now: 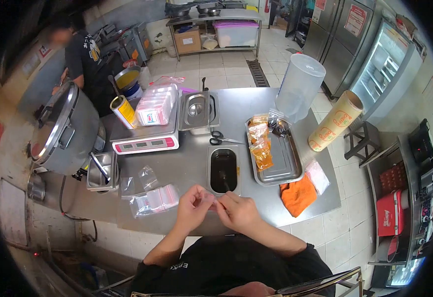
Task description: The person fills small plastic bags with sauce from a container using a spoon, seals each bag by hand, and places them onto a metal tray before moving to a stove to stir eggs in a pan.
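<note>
Nearest, the left hand [195,208] and right hand [239,212] pinched a small, clear plastic bag [213,202] between curled fingers, just before the rectangular steel pan [222,171] of dark liquid, with ring-handled scissors [225,139] beyond.

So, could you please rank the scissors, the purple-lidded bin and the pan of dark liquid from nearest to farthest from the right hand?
1. Pan of dark liquid, just ahead
2. Scissors, beyond the pan
3. Purple-lidded bin, across the room
</note>
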The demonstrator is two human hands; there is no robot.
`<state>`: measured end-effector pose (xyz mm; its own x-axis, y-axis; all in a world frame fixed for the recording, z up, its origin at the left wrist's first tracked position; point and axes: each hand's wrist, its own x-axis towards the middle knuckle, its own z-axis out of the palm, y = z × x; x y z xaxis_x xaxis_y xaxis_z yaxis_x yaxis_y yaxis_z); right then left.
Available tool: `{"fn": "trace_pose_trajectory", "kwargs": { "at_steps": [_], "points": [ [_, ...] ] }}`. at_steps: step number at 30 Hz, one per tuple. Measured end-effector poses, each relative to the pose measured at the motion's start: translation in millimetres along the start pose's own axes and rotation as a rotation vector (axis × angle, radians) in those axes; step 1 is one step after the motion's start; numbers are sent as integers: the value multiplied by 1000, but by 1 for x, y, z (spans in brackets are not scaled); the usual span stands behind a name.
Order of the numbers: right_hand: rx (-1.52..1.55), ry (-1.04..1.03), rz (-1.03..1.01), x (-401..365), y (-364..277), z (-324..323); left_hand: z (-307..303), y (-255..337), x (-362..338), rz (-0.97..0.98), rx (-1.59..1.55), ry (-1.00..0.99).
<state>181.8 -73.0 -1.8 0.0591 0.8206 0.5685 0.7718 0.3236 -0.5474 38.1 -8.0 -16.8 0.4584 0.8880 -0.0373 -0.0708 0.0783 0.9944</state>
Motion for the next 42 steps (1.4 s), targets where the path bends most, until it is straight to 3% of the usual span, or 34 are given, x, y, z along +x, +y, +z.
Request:
{"fn": "trace_pose_trajectory", "kwargs": {
  "at_steps": [3, 5, 9, 11, 12, 14, 15, 16, 18, 19, 21, 22, 24, 26, 28, 30, 32, 33, 35, 36, 38, 39, 41, 42],
  "points": [
    [37, -29, 8, 4, 3, -9, 1, -3, 1, 164, -89, 44],
    [-34, -15, 51, 9, 3, -15, 4, 11, -2, 240, 349, 57],
    [-30, -40, 19, 12, 2, -12, 8, 22, -8, 137, 550, 126],
    [143, 20, 221, 15, -3, -14, 3, 29, 0, 531, 752, 234],
    [143, 19, 223, 13, 0, -12, -3, 32, 2, 529, 752, 233],
    [468, -7, 274, 4, 12, -4, -16, 36, 5, 784, 862, -279],
    [733, -42, 437, 4, 16, -3, -16, 38, 6, 781, 860, -280],
    [732, -46, 440, 4, 17, -4, -13, 42, 6, 801, 900, -284],
    [1152, -108, 684, 7, 15, -6, -8, 38, 5, 817, 941, -289],
    [1153, -111, 689, 7, 13, -6, -3, 27, 3, 805, 905, -204],
    [798, -63, 568, 7, 10, -7, -5, 12, 6, 789, 866, -117],
    [798, -64, 571, 10, 11, -11, -11, 7, 9, 781, 907, -104],
    [112, -19, -185, 21, 16, -27, -15, 8, 12, 771, 945, -90],
    [140, -87, -232, 32, 10, -34, -15, 20, 10, 662, 1097, -274],
    [-14, -407, -334, 42, 10, -45, -12, 38, 8, 692, 1094, -231],
    [19, -385, -258, 50, 8, -52, -12, 42, 9, 734, 1090, -183],
    [54, -362, -185, 54, 7, -57, -17, 32, 10, 299, 162, 65],
    [104, -328, -174, 54, 6, -58, -33, 21, 12, 298, 162, 66],
    [154, -296, -164, 52, 9, -59, -73, -1, 16, -390, -21, -164],
    [130, -279, -92, 51, 13, -58, -74, 0, 16, -392, -20, -164],
    [104, -264, -23, 49, 15, -54, -68, 6, 15, 374, 699, 190],
    [59, -319, -28, 46, 11, -49, -54, 20, 13, 376, 699, 191],
    [15, -373, -25, 38, 3, -39, -22, 50, 8, 733, 1029, -127],
    [34, -450, 9, 36, -1, -35, -24, 42, 8, 731, 1026, -127]
  ]
}}
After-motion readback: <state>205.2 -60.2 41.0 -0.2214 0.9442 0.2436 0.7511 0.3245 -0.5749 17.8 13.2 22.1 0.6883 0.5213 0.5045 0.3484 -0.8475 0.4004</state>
